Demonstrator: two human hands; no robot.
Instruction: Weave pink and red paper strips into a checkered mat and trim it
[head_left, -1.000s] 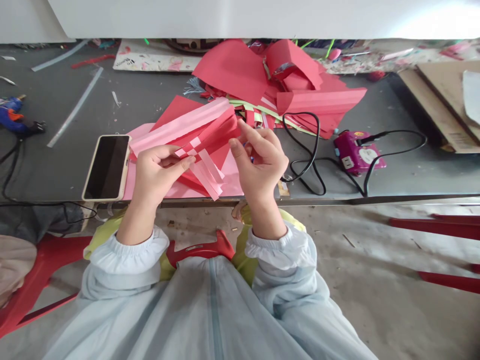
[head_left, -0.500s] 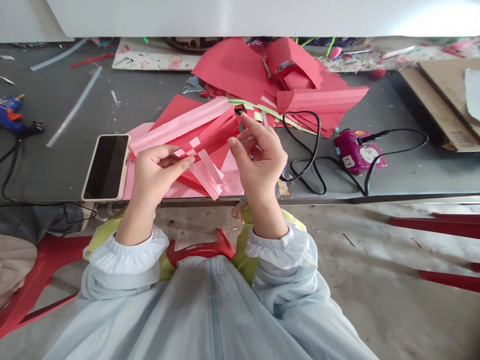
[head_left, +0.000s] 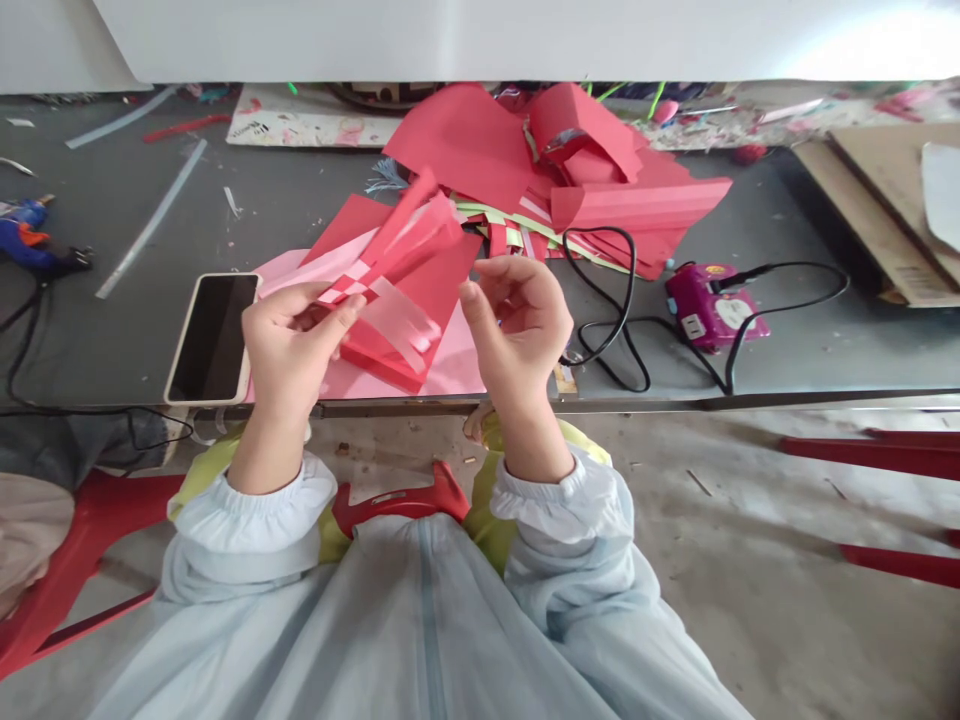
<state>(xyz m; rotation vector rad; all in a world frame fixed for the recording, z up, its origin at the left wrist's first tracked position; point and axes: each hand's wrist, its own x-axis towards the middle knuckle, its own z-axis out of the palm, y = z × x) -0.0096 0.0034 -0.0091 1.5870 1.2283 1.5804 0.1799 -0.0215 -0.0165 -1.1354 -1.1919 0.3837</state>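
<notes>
My left hand [head_left: 289, 340] pinches a piece woven from red and pink paper strips [head_left: 394, 285] between thumb and fingers, just above the table's near edge. The loose strip ends fan up and to the right. My right hand [head_left: 521, 325] hovers a little to the right of the piece without touching it, thumb up and fingers loosely curled, with nothing visible in it. Under the piece a pink sheet [head_left: 457, 368] lies on the grey table [head_left: 787, 360].
A phone [head_left: 212, 335] lies face up left of my left hand. Behind the hands is a pile of red paper [head_left: 480, 145]; to the right, a black cable [head_left: 622, 300] and a magenta device [head_left: 709, 305]. Cardboard [head_left: 877, 200] lies far right, a blue tool [head_left: 26, 245] far left.
My right hand has let go of the strip ends and curled back. My left hand has turned the woven piece, so its strips now point up and away instead of lying across.
</notes>
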